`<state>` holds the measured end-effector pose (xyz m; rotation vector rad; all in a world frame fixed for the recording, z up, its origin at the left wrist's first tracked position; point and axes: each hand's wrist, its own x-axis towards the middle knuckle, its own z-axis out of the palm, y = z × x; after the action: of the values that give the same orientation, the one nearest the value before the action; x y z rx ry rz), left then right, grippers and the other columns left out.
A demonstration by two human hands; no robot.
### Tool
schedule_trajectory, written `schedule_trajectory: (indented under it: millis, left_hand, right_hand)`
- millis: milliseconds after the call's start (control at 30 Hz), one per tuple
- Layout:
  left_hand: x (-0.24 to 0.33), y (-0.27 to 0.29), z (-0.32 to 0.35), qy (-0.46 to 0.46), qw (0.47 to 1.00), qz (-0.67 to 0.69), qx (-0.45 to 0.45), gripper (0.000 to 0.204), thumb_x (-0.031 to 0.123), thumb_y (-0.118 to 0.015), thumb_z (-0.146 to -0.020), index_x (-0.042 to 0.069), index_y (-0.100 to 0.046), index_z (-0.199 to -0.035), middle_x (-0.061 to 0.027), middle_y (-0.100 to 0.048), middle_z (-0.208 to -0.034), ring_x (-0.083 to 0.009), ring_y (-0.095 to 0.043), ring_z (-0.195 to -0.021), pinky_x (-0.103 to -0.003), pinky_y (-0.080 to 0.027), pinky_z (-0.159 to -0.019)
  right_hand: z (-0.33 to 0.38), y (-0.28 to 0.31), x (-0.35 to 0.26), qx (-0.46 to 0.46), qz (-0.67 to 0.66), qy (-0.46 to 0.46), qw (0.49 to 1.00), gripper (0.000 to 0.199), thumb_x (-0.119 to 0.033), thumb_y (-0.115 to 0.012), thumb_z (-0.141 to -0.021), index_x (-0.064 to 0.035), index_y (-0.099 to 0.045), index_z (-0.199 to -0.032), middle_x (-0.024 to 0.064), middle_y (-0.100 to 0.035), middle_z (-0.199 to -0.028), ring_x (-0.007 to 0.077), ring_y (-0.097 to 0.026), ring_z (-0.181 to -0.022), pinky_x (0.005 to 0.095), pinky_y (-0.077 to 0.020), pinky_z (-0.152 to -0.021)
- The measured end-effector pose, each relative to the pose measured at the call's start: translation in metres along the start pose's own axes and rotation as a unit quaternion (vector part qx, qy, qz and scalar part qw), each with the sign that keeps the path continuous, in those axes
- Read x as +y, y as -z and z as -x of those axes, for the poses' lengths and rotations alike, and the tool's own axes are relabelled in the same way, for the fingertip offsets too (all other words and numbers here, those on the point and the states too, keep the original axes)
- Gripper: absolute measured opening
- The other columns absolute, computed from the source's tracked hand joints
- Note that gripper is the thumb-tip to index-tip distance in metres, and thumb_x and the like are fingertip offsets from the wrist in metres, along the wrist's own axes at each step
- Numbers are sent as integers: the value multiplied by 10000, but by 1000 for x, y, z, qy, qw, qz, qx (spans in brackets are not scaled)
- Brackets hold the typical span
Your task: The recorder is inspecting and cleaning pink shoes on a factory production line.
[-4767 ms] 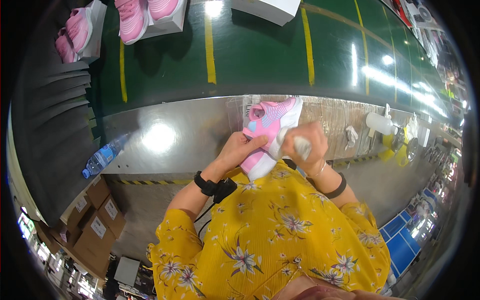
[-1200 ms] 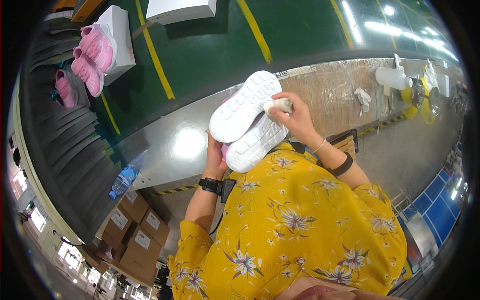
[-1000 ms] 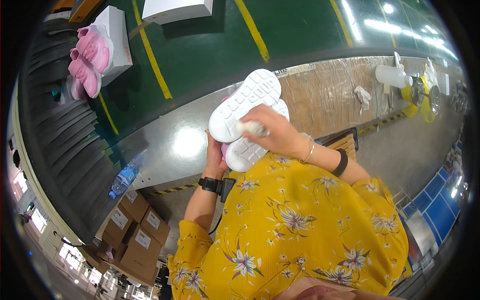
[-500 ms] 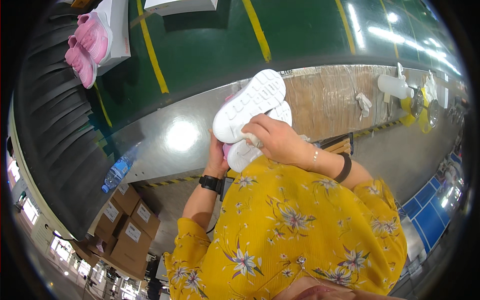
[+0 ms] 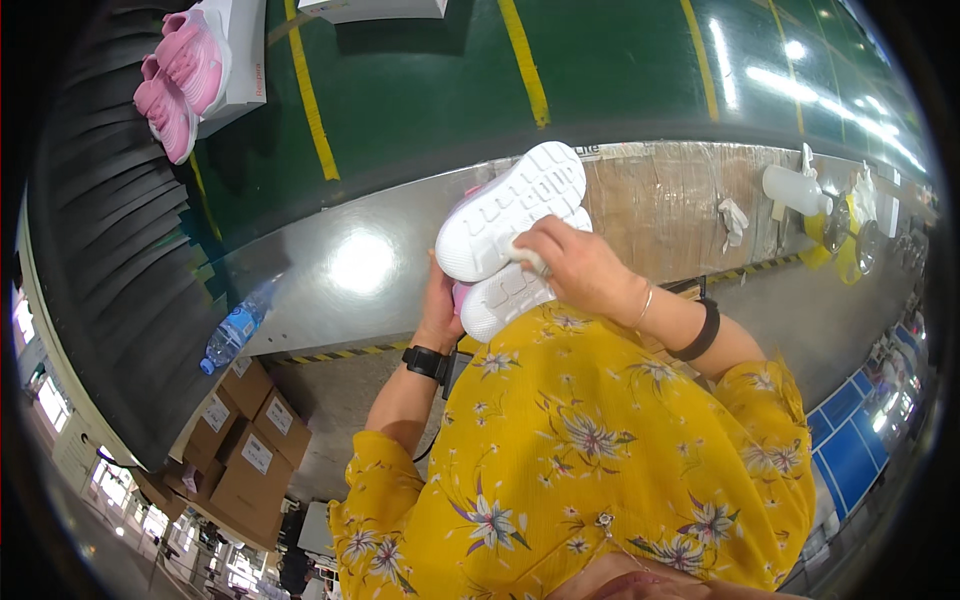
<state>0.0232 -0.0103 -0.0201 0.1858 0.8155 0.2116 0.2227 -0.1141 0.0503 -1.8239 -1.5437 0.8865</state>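
The left hand (image 5: 438, 305) grips a pair of white-soled shoes (image 5: 505, 215), its fingers partly hidden behind them; the right hand (image 5: 575, 260) has its fingers narrowed on a small white wad (image 5: 528, 258) at the soles. The pair is held soles up at the near edge of the metal bench (image 5: 310, 225). To the left, a stretch of shiny surface separates it from a plastic bottle (image 5: 236, 328). To the right lies taped cardboard (image 5: 660, 200); farther right, a crumpled cloth (image 5: 733, 222) and a white container (image 5: 793, 189) limit side room. Beyond the far edge, a green surface (image 5: 430, 90) carries a white box (image 5: 246, 60), with pink shoes (image 5: 190, 70) beside it at far left
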Motion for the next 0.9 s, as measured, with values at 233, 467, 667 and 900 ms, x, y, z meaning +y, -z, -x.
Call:
schedule_trajectory:
  millis: [233,467,667,900]
  left_hand:
    - [6,1,0,10,998,6,-55,779,629,-319,-986,55,-277,-1512,-160,-366,-1522,-292,-422,-1363,-427,-390,-1121]
    - [8,-2,-3,-6,1000,-26,-3,773,627,-340,-984,56,-302,-1504,-162,-385,-1512,-290,-426,-1359,-417,-406,-1106]
    - [0,14,-4,-16,998,-52,33,726,594,-350,-1000,53,-343,-1485,-143,-408,-1503,-281,-431,-1354,-413,-390,-1118]
    - [4,5,-2,-46,997,-54,43,694,555,-334,-1013,58,-325,-1496,-140,-410,-1505,-307,-440,-1347,-432,-376,-1126]
  right_hand:
    - [-5,-2,-1,32,-16,60,998,274,-88,-644,-836,-75,-574,-1101,111,-579,-1033,303,-642,-847,394,-542,-690]
    - [15,9,56,102,3,-67,993,248,-182,-702,-869,-101,-598,-1079,104,-588,-997,314,-637,-801,379,-537,-685]
    - [57,8,104,241,-156,-329,900,277,-167,-767,-805,-62,-656,-1036,141,-642,-1021,305,-630,-919,359,-523,-796]
    - [115,29,149,327,114,-219,912,337,-175,-731,-813,-68,-622,-1113,158,-619,-1095,351,-560,-1067,430,-437,-942]
